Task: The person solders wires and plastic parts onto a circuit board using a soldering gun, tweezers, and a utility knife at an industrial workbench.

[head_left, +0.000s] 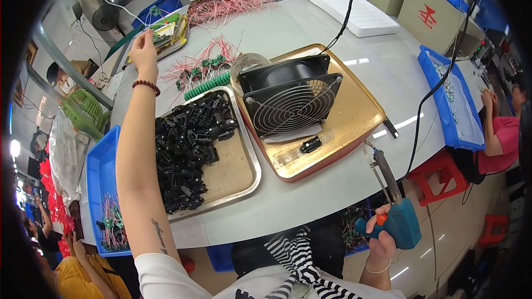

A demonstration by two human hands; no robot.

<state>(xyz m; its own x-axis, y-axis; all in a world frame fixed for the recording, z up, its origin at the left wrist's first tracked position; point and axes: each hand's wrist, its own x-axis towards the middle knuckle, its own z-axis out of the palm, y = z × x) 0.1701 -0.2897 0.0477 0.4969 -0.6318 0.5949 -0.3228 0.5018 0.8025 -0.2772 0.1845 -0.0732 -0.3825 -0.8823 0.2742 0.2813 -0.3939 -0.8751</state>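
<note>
Because its barrel [388, 174] is presumably hot, the soldering gun [404, 223] is grasped by the handle in the right hand [382, 243] at the front edge of the table [299, 205]; black parts [191, 144] are penned by their tray [258, 171]; near the far-left edge, the left hand [143, 52] is clenched, any contents hidden.

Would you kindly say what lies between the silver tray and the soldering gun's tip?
In the head view: the gold tray, bearing a cooling fan and black part, then tabletop.

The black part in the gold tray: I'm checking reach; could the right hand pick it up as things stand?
Probably not: the right hand is gripping the soldering gun, though the black part itself lies uncovered.
</note>
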